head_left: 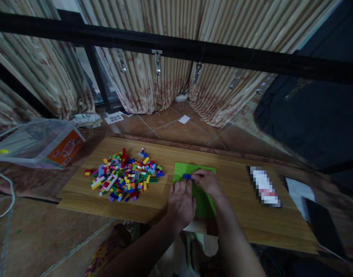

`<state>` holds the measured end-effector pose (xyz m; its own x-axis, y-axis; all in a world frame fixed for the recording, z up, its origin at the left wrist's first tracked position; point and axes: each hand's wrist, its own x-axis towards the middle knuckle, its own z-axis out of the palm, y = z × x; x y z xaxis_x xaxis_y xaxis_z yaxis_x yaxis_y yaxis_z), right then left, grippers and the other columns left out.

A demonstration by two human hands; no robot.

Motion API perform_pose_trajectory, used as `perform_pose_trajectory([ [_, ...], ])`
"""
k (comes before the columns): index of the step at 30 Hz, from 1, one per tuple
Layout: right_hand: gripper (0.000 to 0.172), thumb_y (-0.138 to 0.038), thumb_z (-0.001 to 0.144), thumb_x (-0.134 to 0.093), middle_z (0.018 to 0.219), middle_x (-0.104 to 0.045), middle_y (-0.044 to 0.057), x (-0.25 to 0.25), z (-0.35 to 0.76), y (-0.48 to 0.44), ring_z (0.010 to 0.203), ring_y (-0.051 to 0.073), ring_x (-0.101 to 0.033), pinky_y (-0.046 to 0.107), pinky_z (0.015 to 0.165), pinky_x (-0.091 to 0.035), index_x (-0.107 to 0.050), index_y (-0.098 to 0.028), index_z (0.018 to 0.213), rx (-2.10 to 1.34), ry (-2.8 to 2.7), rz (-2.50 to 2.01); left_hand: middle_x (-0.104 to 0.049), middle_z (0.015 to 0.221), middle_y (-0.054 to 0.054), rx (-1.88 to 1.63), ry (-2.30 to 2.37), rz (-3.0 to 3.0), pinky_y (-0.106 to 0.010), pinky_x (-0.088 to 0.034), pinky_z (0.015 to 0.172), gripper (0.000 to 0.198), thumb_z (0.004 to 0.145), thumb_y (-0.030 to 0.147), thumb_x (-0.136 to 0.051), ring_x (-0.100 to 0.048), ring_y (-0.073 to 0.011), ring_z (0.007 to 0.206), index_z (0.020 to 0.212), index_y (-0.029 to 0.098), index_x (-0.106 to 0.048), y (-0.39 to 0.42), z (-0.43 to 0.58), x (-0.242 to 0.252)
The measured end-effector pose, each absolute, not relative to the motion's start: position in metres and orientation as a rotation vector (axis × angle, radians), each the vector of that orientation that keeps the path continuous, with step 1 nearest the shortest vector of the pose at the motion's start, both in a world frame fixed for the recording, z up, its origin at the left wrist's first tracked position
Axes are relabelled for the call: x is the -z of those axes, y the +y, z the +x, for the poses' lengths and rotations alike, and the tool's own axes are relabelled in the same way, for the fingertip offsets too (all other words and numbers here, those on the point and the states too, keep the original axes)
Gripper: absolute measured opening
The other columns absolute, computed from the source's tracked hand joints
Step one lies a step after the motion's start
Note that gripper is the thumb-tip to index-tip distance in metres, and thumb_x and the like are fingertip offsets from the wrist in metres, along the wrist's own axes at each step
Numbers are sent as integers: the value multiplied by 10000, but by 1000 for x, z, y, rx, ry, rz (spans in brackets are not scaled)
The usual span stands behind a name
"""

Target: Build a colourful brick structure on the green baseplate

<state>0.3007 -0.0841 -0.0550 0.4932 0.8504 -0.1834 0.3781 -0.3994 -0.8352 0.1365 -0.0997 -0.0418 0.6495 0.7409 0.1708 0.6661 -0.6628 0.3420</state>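
A green studded baseplate (pixel 205 204) lies on the wooden table in front of me. On its upper half sits a small blue toy brick (pixel 187 176). My right hand (pixel 207 181) pinches the right end of that brick between thumb and fingertips. My left hand (pixel 181 204) rests flat over the left side of the baseplate, fingers stretched forward, with fingertips just below the blue brick. Whether those fingertips touch the brick I cannot tell. Left of the baseplate, a loose heap of many-coloured toy bricks (pixel 127 177) is spread out.
The wooden table (pixel 240 219) stretches left and right. A clear plastic bin (pixel 46 142) with an orange label stands beyond its left end. At right lie a blurred-out rectangular item (pixel 265 187), a white sheet (pixel 300 192) and a dark flat object (pixel 323 227). Striped curtains (pixel 153 88) hang behind.
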Motion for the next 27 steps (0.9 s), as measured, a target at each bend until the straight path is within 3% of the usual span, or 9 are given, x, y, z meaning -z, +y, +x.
perform_pose_trajectory([
  [7, 215, -392, 696, -654, 527, -630, -10, 58, 303, -84, 467, 124, -545, 235, 472, -402, -697, -181, 701, -715, -1053, -2047, -529, 1256, -147, -380, 1150, 2623, -467, -381, 944, 578, 858, 336, -489, -477, -302, 1088, 1391, 117, -440, -97, 140, 41],
  [19, 214, -322, 745, -638, 559, -620, 5, 47, 293, -86, 537, 142, -533, 268, 553, -352, -591, -205, 572, -541, -1159, -2218, -503, 1344, -154, -282, 1145, 2660, -501, -355, 962, 599, 837, 340, -501, -448, -319, 1145, 1391, 116, -450, -97, 144, 40],
  [27, 235, -333, 757, -634, 524, -598, -5, 44, 292, -88, 536, 149, -546, 264, 554, -366, -593, -204, 566, -555, -1159, -2172, -538, 1281, -128, -324, 1136, 2641, -483, -368, 940, 588, 836, 338, -512, -475, -306, 1104, 1391, 152, -457, -94, 142, 41],
])
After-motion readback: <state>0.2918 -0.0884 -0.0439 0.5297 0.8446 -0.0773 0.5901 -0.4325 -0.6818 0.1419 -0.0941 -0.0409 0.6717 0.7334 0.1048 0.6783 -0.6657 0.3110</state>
